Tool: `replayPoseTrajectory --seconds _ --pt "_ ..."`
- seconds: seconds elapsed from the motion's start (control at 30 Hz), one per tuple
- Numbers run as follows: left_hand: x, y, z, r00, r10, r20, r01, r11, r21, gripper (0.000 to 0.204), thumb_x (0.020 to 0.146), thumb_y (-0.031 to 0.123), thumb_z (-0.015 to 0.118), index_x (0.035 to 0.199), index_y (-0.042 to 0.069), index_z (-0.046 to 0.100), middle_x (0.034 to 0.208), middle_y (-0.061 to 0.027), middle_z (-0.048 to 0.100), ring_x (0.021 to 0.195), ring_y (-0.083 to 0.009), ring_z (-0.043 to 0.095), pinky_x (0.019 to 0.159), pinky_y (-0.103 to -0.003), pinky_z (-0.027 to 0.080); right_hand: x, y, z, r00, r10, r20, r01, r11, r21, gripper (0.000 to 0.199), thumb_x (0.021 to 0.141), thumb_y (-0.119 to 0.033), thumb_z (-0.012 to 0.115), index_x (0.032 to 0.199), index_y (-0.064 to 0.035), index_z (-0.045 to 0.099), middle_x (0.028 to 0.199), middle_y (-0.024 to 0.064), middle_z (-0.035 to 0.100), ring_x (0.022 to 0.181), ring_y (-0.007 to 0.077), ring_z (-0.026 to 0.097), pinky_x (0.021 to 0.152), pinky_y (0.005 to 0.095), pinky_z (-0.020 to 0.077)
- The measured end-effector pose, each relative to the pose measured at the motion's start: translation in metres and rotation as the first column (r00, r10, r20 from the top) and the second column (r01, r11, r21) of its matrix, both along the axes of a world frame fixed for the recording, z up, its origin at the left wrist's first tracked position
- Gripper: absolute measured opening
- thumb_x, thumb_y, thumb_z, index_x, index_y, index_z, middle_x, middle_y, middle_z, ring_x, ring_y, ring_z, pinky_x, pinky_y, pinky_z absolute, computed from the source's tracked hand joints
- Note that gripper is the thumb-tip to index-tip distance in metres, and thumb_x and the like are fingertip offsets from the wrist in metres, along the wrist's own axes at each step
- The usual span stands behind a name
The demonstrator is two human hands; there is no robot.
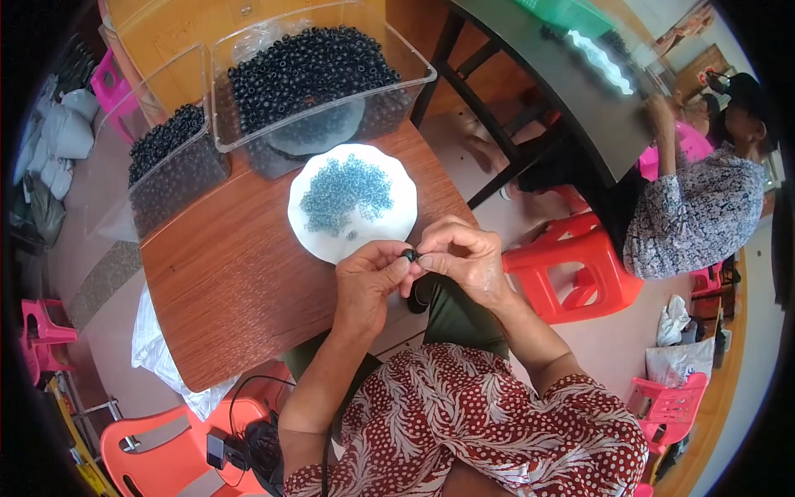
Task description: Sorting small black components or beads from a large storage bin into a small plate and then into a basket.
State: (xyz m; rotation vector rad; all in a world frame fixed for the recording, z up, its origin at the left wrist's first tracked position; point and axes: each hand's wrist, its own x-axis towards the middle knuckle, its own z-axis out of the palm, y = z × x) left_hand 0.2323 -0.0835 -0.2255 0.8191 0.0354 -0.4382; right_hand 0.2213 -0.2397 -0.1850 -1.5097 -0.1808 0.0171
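Note:
Just past the table's near right edge, my left hand (pixel 370 277) pinches a small round black part (pixel 409 255) between thumb and fingertips. It looks like the black ring-shaped pieces in the bins. My right hand (pixel 470 258) meets it from the other side, thumb and forefinger pressed together at the part; anything tiny between these fingertips is hidden. Beyond my hands sits a white scalloped plate (pixel 310 236) with a spread of tiny translucent blue pieces (pixel 348 192) on it.
A large clear bin (pixel 389 103) of black pieces (pixel 310 70) stands behind the plate on the brown wooden table (pixel 224 290), a smaller clear bin (pixel 178 186) to its left. At right, a person (pixel 700 203) sits at a dark table (pixel 546 74) near a red stool (pixel 571 269).

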Motion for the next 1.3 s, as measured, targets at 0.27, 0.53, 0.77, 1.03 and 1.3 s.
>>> replayPoseTrajectory --seconds 0.27,0.53,0.77,1.03,1.3 --pt "0.001 0.001 -0.001 1.000 -0.015 -0.006 0.015 1.000 0.005 0.013 0.078 -0.002 0.059 0.091 -0.004 0.059 0.075 -0.0099 0.063 0.060 -0.0110 0.056 0.050 -0.020 0.044 0.001 -0.001 0.000 0.999 0.030 -0.019 -0.029 0.998 0.053 0.011 0.072 0.011 0.062 0.082 0.0060 0.061 0.087 0.0104 0.055 0.076 0.0167 0.060 0.068 0.0271 0.0518" --pt "0.001 0.003 0.003 1.000 -0.020 -0.017 0.021 0.999 0.031 0.012 0.078 -0.001 0.059 0.090 -0.004 0.059 0.074 -0.0086 0.063 0.058 -0.0100 0.055 0.050 -0.019 0.044 0.002 0.000 -0.002 0.999 0.041 -0.012 -0.041 0.999 0.026 0.011 0.073 0.011 0.062 0.082 0.0056 0.062 0.088 0.0102 0.055 0.077 0.0166 0.060 0.068 0.0274 0.0525" --pt "0.001 0.003 0.002 1.000 -0.014 -0.018 0.015 0.999 0.040 0.012 0.079 -0.001 0.059 0.091 -0.003 0.060 0.074 -0.0075 0.063 0.058 -0.0095 0.055 0.050 -0.018 0.043 0.003 0.001 -0.003 0.998 0.050 -0.029 -0.049 0.997 0.058 0.007 0.077 0.008 0.059 0.083 0.0051 0.060 0.085 0.0064 0.055 0.077 0.0152 0.061 0.067 0.0264 0.0549" --pt "-0.001 0.003 0.004 0.998 -0.024 -0.062 0.025 1.000 0.016 0.015 0.078 0.000 0.060 0.092 -0.003 0.059 0.075 -0.0078 0.063 0.059 -0.0101 0.056 0.051 -0.019 0.044 0.003 -0.001 0.000 0.990 0.088 -0.106 -0.077 0.991 0.105 0.008 0.078 0.008 0.058 0.085 0.0049 0.059 0.082 0.0073 0.059 0.076 0.0154 0.062 0.068 0.0278 0.0548" --pt "0.002 0.006 0.000 0.998 -0.054 -0.031 0.053 0.999 -0.005 0.014 0.078 -0.001 0.060 0.092 -0.004 0.059 0.076 -0.0095 0.063 0.060 -0.0112 0.057 0.051 -0.020 0.044 0.014 -0.009 0.002 0.942 0.175 -0.288 -0.148 0.983 0.113 0.020 0.072 0.009 0.062 0.091 0.0039 0.062 0.081 0.0082 0.062 0.072 0.0136 0.061 0.068 0.0270 0.0525"
